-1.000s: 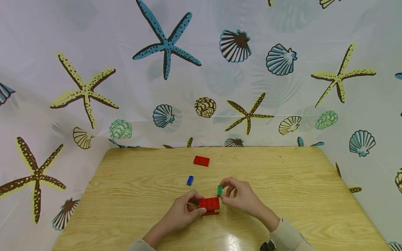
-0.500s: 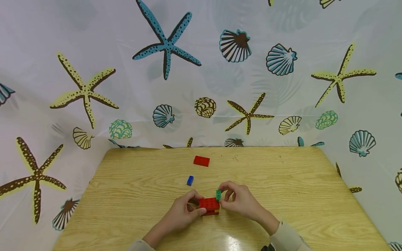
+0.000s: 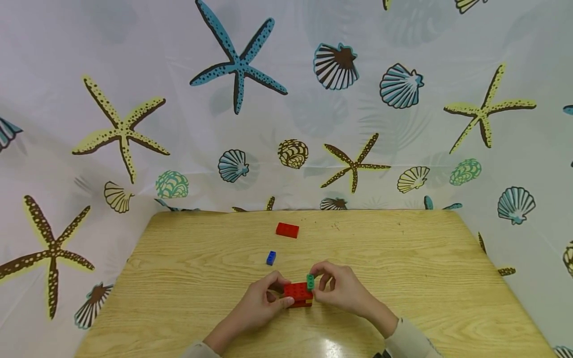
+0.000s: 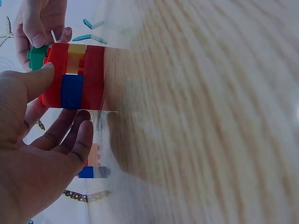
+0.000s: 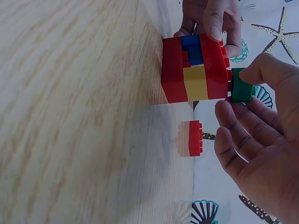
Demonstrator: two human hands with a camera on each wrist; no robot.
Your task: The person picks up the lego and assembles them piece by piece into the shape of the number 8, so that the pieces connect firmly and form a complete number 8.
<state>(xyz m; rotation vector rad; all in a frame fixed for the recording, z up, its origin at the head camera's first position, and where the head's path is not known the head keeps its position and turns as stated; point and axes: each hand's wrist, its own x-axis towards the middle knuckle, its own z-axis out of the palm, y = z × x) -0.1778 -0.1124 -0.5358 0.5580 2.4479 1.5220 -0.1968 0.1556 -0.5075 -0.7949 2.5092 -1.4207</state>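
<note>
A small brick stack (image 3: 297, 290) stands on the table, its top and bottom layers red. Between them sit a yellow brick (image 5: 195, 84) and a blue brick (image 4: 72, 91). My left hand (image 3: 263, 301) grips the stack's left end, thumb on the near side and fingers round the far side. At the right end of the top, my right hand (image 3: 342, 289) pinches a small green brick (image 3: 310, 282) between thumb and fingers. In the right wrist view, red studs show in a narrow gap between the green brick and the upper red brick (image 5: 215, 70).
Farther back on the wooden table (image 3: 201, 258) lie a loose blue brick (image 3: 271, 257) and a flat-lying red brick (image 3: 287, 229). Behind the table hangs a white cloth (image 3: 268, 124) printed with starfish and shells.
My right hand has brought the green brick left and toward me, from beyond the stack's right corner to over its right end. The left hand and stack have stayed put.
</note>
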